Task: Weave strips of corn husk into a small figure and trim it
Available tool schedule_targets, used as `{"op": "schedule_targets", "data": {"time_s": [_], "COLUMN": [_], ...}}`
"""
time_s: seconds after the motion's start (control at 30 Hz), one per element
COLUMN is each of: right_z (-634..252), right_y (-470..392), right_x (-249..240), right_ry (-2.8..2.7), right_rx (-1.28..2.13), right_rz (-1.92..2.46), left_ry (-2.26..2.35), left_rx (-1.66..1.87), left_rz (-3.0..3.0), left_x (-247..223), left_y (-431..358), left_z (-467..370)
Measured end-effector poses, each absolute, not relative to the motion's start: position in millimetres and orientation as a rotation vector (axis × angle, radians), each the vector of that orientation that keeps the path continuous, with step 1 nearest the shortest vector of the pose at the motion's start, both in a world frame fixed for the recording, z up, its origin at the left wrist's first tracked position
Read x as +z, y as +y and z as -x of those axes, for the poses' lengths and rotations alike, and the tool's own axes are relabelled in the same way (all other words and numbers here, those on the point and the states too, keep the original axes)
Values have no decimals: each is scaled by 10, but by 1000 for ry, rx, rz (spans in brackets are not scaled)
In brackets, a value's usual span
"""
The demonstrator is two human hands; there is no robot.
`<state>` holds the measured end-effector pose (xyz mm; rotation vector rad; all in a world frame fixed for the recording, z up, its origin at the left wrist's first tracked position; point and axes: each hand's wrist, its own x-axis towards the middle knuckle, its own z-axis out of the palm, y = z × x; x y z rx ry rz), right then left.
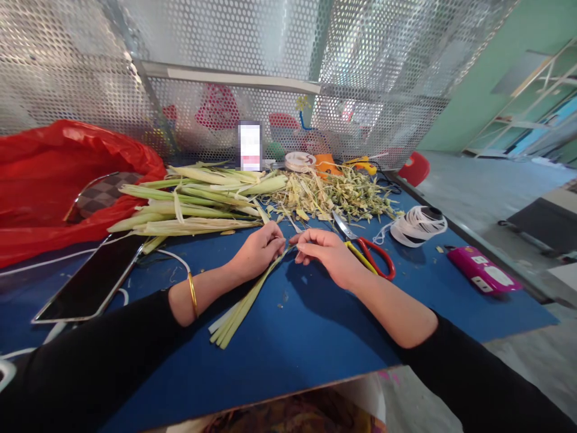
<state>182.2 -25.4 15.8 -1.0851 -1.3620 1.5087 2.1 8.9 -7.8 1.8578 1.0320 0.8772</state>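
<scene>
My left hand (260, 249) pinches the upper end of a thin bundle of pale green plant strips (243, 307), which look like corn husk. Its loose ends fan out toward the table's front edge. Just right of the bundle's tip is my right hand (323, 251), its thumb and forefinger brought together; a thin strand may lie between them, too small to make out. Beyond both hands lies a pile of long husk leaves (198, 198). Red-handled scissors (378, 257) rest beside my right hand, next to a yellow-handled tool (360, 255).
A red plastic bag (49, 174) slumps at the left, near a dark tablet (92, 276) with a white cable. Dry trimmings (333, 195) lie along the back. At right are a white string spool (418, 227) and a purple packet (482, 269). A perforated metal screen (252, 36) bounds the blue table (306, 343).
</scene>
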Motion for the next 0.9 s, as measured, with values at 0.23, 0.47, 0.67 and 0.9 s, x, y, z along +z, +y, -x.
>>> {"op": "schedule_targets", "data": {"time_s": [0.23, 0.47, 0.67, 0.9], "right_z": [-1754, -1762, -1717, -1699], "right_y": [-217, -224, -209, -267], "right_x": [61, 42, 19, 65], "right_ry": [-1511, -1683, -1545, -1662], "right_rx": [1461, 1290, 1367, 1298], "right_rz": [984, 1103, 1136, 1106], "left_ry": [1066, 1074, 1059, 1106], "left_rx": [804, 715, 887, 1027], "left_rz": [-2030, -2164, -1925, -1793], "left_x": [23, 90, 33, 143], "left_y": [46, -6, 14, -40], "left_z": [-28, -52, -41, -109]}}
